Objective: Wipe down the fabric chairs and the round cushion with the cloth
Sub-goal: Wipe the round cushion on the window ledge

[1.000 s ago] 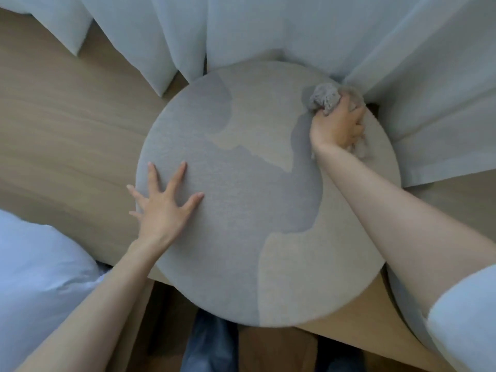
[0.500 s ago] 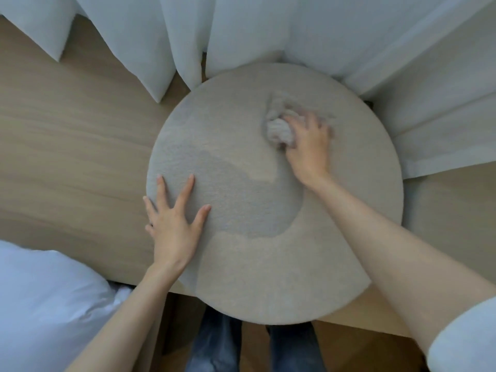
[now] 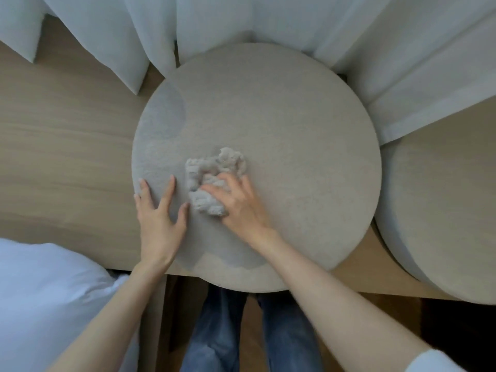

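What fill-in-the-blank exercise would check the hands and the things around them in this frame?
1. The right hand grips a crumpled ____.
2. The left hand rests flat, fingers spread, on the round ____.
3. White ____ hang at the far side, behind both hands.

Missing words: cloth; cushion; curtains.

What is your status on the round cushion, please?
Left hand flat on round cushion. Right hand holds bunched cloth mid-cushion. Curtain at far rim, not blocking.

Curtain against far rim of cushion.
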`<state>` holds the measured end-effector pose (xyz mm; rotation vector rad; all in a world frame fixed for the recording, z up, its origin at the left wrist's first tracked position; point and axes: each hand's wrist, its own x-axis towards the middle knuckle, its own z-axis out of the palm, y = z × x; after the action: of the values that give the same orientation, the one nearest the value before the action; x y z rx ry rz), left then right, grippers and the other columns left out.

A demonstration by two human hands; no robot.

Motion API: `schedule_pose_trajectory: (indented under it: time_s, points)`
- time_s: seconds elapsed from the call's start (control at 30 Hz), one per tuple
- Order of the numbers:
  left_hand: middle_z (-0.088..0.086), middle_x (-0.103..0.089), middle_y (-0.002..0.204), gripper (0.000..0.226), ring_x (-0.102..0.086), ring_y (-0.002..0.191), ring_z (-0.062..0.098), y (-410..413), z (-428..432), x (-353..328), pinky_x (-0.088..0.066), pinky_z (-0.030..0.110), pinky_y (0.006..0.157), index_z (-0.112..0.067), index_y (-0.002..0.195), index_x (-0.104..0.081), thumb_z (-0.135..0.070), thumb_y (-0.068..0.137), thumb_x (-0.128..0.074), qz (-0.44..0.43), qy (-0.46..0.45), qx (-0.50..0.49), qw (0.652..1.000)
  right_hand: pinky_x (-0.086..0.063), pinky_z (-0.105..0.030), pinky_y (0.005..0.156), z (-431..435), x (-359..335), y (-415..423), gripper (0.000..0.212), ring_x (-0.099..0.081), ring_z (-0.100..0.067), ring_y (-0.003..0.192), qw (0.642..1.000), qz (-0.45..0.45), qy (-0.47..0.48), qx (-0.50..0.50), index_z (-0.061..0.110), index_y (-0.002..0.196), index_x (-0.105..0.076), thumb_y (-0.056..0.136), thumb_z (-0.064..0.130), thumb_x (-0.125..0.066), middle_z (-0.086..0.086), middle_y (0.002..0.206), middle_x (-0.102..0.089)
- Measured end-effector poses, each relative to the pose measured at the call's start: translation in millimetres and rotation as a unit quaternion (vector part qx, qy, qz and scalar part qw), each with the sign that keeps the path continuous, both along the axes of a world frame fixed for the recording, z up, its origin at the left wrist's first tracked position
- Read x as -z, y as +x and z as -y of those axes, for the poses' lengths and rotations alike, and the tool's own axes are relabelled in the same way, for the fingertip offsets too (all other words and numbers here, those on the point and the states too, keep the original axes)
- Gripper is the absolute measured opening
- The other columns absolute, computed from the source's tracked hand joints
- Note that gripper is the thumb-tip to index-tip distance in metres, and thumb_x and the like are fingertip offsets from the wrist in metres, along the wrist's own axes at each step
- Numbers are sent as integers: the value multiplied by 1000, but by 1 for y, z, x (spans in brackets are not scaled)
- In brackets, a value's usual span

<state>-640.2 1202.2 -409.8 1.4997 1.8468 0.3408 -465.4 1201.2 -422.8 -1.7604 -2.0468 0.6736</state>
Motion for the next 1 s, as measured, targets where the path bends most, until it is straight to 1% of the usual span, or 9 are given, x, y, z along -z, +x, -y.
schedule_pose_trajectory:
  time_s: [0.1, 0.2, 0.27, 0.37, 0.47, 0.6, 0.7, 0.8, 1.0]
  points:
    - [7, 7, 162, 59, 10, 146, 35, 10, 17, -5, 0, 38, 117, -34, 149, -30, -26, 96, -56, 3, -16, -2, 1000, -46, -45, 95, 13, 4, 92, 58, -50, -43, 109, 986, 62, 14, 156, 17, 125, -63, 70, 1, -69, -21, 129, -52]
    - [0, 12, 161, 61, 16, 145, 34, 19, 42, -9, 1, 40, 117, -36, 149, -26, -27, 96, -55, 15, -36, 11, 999, -28, -38, 105, 31, -6, 170, 56, -42, -47, 121, 923, 88, -15, 374, 14, 135, -56, 81, -1, -60, -27, 132, -44]
    - [-2, 12, 161, 63, 18, 145, 34, 20, 60, -9, 1, 41, 117, -34, 150, -25, -24, 96, -56, 25, -44, 22, 998, -23, -36, 107, 39, -6, 160, 54, -37, -45, 126, 893, 73, -28, 443, 15, 137, -53, 85, 0, -57, -26, 136, -40]
    - [-2, 11, 160, 66, 18, 145, 34, 22, 82, -10, 3, 40, 117, -28, 152, -21, -9, 96, -51, 29, -52, 45, 997, -33, -46, 106, 59, -1, 78, 56, -37, -43, 122, 940, 13, -17, 341, 15, 132, -58, 78, -4, -56, -22, 133, -42]
    - [-8, 13, 158, 75, 19, 145, 31, 18, 96, -10, 4, 35, 114, -28, 152, -14, 6, 92, -44, 37, -71, 70, 994, -45, -45, 92, 93, -1, -2, 62, -38, -32, 111, 983, -23, -25, 182, 19, 126, -62, 68, -3, -59, -12, 130, -42]
    - [-6, 17, 157, 80, 20, 145, 33, 13, 107, -11, 0, 40, 117, -25, 153, -11, 9, 89, -45, 12, -79, 112, 990, -53, -48, 80, 117, -6, 12, 70, -45, -37, 106, 997, -24, -38, 65, 21, 125, -62, 64, -11, -72, -14, 129, -49]
    - [8, 22, 158, 78, 23, 142, 42, 23, 114, -12, 3, 43, 116, -25, 153, -12, -1, 91, -52, -25, -93, 152, 984, -45, -40, 92, 141, -3, 82, 64, -49, -40, 105, 984, 35, -5, 175, 19, 126, -63, 70, -11, -69, -17, 130, -51]
    - [14, 21, 158, 74, 24, 138, 49, 46, 130, -15, 6, 46, 115, -26, 153, -17, -9, 92, -55, -38, -94, 189, 977, -27, -26, 99, 166, -10, 117, 57, -39, -37, 121, 909, 6, -43, 414, 19, 134, -56, 82, -7, -59, -17, 139, -40]
    - [8, 15, 160, 68, 21, 141, 46, 81, 170, -20, 3, 44, 116, -24, 153, -18, -3, 94, -45, -65, -142, 273, 949, -35, -38, 107, 220, -15, 49, 60, -40, -30, 120, 944, -143, -154, 254, 23, 136, -55, 83, -5, -57, -10, 129, -39]
